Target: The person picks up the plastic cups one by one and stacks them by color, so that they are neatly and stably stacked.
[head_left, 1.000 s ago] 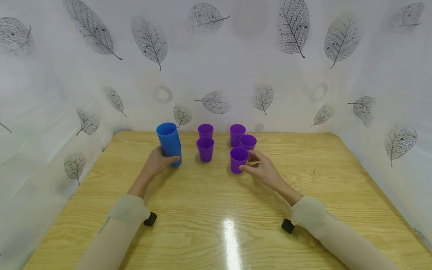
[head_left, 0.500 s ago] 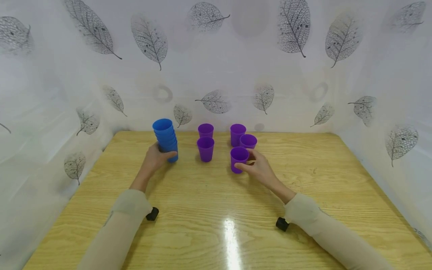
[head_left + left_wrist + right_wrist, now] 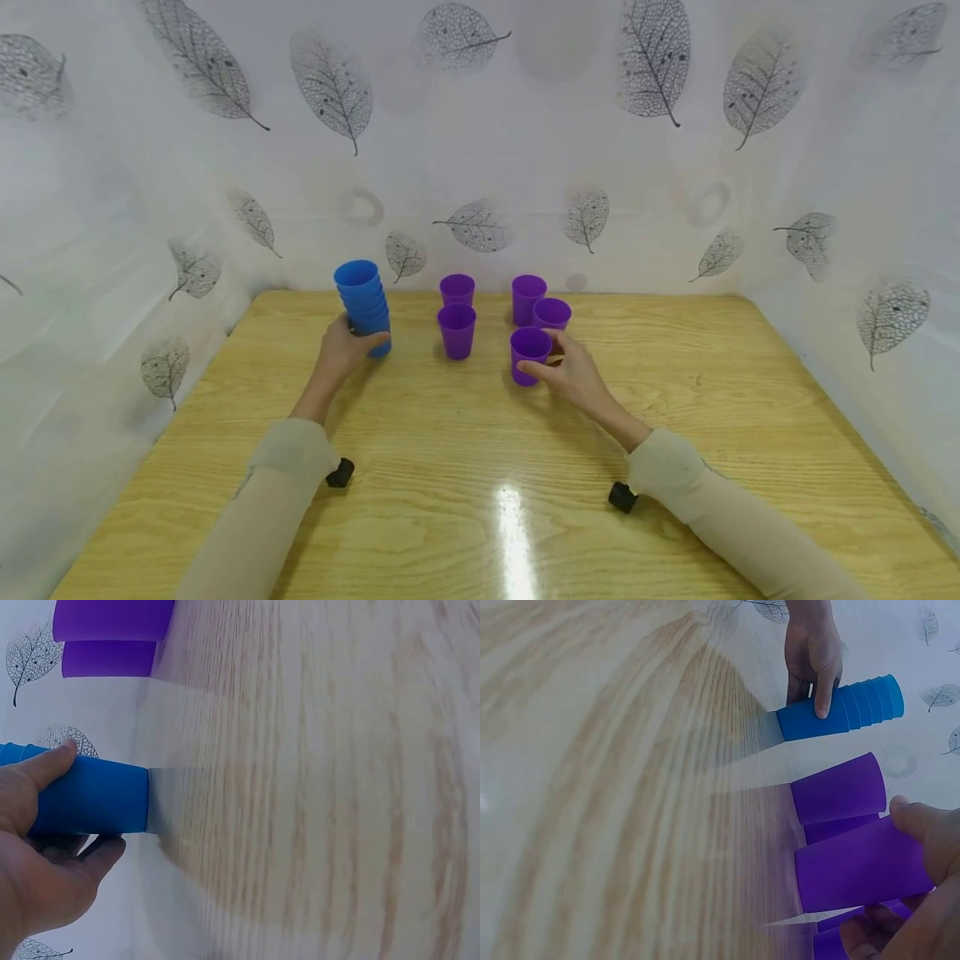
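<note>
Wood table (image 3: pixel 420 450), leaf-print backdrop (image 3: pixel 480 125). Left hand (image 3: pixel 341 350) grips blue cup stack (image 3: pixel 363 302), left side; right hand (image 3: pixel 573 372) grips front purple cup (image 3: pixel 525 355), near centre. Probably grasp step; next likely needs straight lift.

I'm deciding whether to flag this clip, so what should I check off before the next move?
1. Left hand grips the blue cup stack: ok.
2. Stack's base on the table: ok; the left wrist view shows them meeting.
3. Right hand holds the nearest purple cup: ok, thumb and fingers on opposite sides.
4. That cup clear of the purple cup just behind: cannot tell whether they touch.
5. A hand free for another cup: not ok; both are occupied.
</note>
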Tool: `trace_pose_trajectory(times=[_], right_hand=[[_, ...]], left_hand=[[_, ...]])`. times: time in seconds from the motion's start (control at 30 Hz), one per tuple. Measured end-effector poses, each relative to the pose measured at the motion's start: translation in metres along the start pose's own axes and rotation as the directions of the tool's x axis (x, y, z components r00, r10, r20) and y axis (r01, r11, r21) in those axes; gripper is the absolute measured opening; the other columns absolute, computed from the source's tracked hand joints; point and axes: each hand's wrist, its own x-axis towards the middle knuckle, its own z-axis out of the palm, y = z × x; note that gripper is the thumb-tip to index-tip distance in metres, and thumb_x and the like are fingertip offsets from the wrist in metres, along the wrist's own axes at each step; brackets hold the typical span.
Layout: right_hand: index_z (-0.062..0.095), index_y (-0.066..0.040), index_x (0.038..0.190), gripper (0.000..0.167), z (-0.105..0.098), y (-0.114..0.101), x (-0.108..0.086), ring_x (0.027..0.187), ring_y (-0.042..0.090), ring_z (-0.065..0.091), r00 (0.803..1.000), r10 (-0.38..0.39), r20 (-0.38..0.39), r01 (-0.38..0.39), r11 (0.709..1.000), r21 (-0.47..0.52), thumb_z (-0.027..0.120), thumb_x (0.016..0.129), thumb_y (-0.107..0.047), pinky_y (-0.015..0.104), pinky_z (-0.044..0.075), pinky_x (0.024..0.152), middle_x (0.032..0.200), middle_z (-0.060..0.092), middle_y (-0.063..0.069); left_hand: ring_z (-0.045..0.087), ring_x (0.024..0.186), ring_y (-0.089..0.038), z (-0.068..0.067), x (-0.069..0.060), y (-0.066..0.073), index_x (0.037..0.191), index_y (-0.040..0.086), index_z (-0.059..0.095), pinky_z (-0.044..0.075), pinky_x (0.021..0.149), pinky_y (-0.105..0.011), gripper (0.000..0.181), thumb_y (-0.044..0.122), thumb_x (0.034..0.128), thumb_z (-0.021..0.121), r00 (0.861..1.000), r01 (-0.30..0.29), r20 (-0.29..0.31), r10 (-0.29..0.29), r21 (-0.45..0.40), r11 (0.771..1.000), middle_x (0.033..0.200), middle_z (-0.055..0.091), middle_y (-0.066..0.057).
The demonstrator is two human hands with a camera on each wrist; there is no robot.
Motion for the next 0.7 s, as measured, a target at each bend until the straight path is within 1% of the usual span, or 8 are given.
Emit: trace_pose_trajectory(times=[0.2, 0.3, 0.37, 0.43, 0.53, 0.6, 0.7], right_hand=[[0.057, 0.007, 0.137, 0.059, -0.003, -0.003, -0.003, 0.105, 0.037, 0.067, 1.0, 0.01, 0.008, -0.009, 0.999, -0.036, 0.083, 0.089, -0.014, 0.045, 0.059, 0.09, 0.123, 0.068, 0.023], [0.059, 0.008, 0.135, 0.057, -0.003, -0.003, -0.004, 0.104, 0.036, 0.068, 1.0, 0.011, 0.005, -0.011, 0.999, -0.042, 0.083, 0.088, -0.014, 0.043, 0.059, 0.09, 0.121, 0.069, 0.023], [0.06, 0.008, 0.133, 0.055, -0.004, -0.003, -0.005, 0.103, 0.036, 0.069, 1.0, 0.008, -0.001, -0.008, 0.999, -0.043, 0.083, 0.088, -0.013, 0.043, 0.059, 0.09, 0.119, 0.07, 0.023], [0.061, 0.008, 0.131, 0.054, -0.005, -0.002, -0.005, 0.102, 0.035, 0.07, 1.0, 0.004, -0.005, -0.004, 0.999, -0.045, 0.083, 0.087, -0.013, 0.042, 0.059, 0.09, 0.116, 0.071, 0.022], [0.062, 0.008, 0.13, 0.053, -0.007, -0.002, -0.007, 0.1, 0.033, 0.07, 1.0, -0.004, -0.008, 0.004, 0.999, -0.054, 0.084, 0.086, -0.014, 0.04, 0.059, 0.089, 0.114, 0.072, 0.021], [0.062, 0.007, 0.129, 0.053, -0.008, -0.001, -0.007, 0.1, 0.032, 0.07, 1.0, -0.007, -0.006, 0.006, 0.998, -0.055, 0.085, 0.086, -0.014, 0.038, 0.059, 0.089, 0.114, 0.072, 0.02], [0.062, 0.006, 0.129, 0.052, -0.009, 0.0, -0.009, 0.102, 0.032, 0.069, 1.0, 0.002, -0.005, -0.002, 0.999, -0.047, 0.085, 0.086, -0.013, 0.037, 0.058, 0.089, 0.115, 0.071, 0.02]], left_hand=[[0.038, 0.144, -0.05, -0.001, -0.002, -0.004, 0.158, -0.01, 0.02, 0.034, 0.117, -0.06, 0.085, 0.022, 0.0986, 0.071, 1.0, 0.003, 0.031, -0.005, 0.052, 0.999, 0.156, 0.035, -0.035], [0.036, 0.144, -0.051, -0.003, -0.007, -0.005, 0.159, -0.009, 0.017, 0.034, 0.117, -0.061, 0.087, 0.021, 0.0982, 0.071, 0.999, -0.002, 0.033, 0.0, 0.064, 0.998, 0.157, 0.033, -0.036], [0.035, 0.144, -0.052, -0.003, -0.01, -0.003, 0.159, -0.01, 0.014, 0.034, 0.117, -0.061, 0.089, 0.02, 0.0976, 0.072, 1.0, -0.004, 0.022, 0.003, 0.061, 0.998, 0.157, 0.031, -0.037], [0.036, 0.143, -0.052, -0.002, -0.014, 0.0, 0.158, -0.012, 0.015, 0.034, 0.117, -0.061, 0.089, 0.017, 0.0959, 0.073, 1.0, -0.005, -0.008, 0.006, 0.053, 0.999, 0.156, 0.031, -0.038], [0.038, 0.139, -0.051, 0.001, -0.024, 0.005, 0.151, -0.017, 0.023, 0.037, 0.115, -0.06, 0.082, 0.011, 0.0935, 0.073, 0.997, -0.001, -0.074, 0.004, 0.044, 0.999, 0.15, 0.035, -0.04], [0.041, 0.133, -0.05, 0.004, -0.031, 0.009, 0.146, -0.019, 0.028, 0.04, 0.111, -0.059, 0.074, 0.008, 0.0924, 0.072, 0.992, 0.011, -0.122, -0.006, 0.036, 0.999, 0.144, 0.038, -0.039], [0.044, 0.126, -0.047, 0.009, -0.041, 0.013, 0.141, -0.017, 0.032, 0.045, 0.103, -0.056, 0.067, 0.008, 0.0922, 0.071, 0.984, 0.041, -0.176, -0.038, 0.014, 0.999, 0.138, 0.039, -0.037]])
